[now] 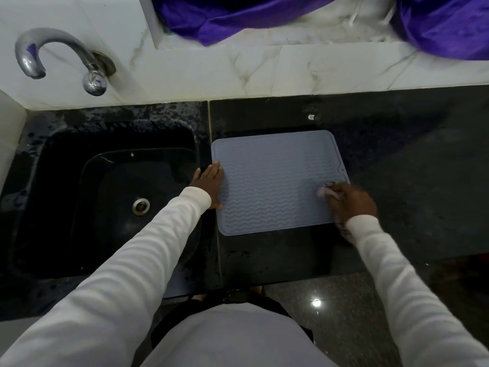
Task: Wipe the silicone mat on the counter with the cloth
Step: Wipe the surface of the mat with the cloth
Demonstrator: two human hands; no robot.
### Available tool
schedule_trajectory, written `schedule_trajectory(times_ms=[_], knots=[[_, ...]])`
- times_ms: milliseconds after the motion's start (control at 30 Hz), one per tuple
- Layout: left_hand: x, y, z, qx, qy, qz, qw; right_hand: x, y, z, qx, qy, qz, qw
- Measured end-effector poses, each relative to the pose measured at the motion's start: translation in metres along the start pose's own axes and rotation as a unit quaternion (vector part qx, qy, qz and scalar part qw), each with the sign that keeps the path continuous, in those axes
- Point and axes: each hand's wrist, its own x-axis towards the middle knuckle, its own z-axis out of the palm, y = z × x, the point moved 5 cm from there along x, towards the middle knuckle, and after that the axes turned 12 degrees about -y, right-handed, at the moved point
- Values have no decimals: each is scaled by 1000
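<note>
Fingers of the left hand (209, 185) lie straight and flat, pressing down on the left edge of the silicone mat (275, 181), thumb tucked against that edge nearer the person. Over on the other side, the right hand (350, 202) has its fingers curled round a small pale cloth (325, 191), bunched up and pressed onto the mat near its right edge; only a bit of the cloth peeks out past the knuckles, and it looks blurred. The mat itself, grey-blue with wavy ridges and a raised rim, lies flat on the dark stone surface (410, 160), its left edge just beside the seam that borders the black sink (111, 197). The sink's drain (141, 206) sits near the basin's right side, and wet splashes glisten along its far rim. A curved chrome tap (53, 54) juts from the marbled white wall tiles (291, 67) at the far left. Purple fabric (238, 19) drapes over the ledge above. White sleeves (132, 260) cover both arms.
</note>
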Motion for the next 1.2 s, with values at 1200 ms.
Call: schedule_trajectory(times_ms=[1200], knots=[[-5,2,-1,-1,0,-14,1000,11,-55,45,-76,45,-110,990]])
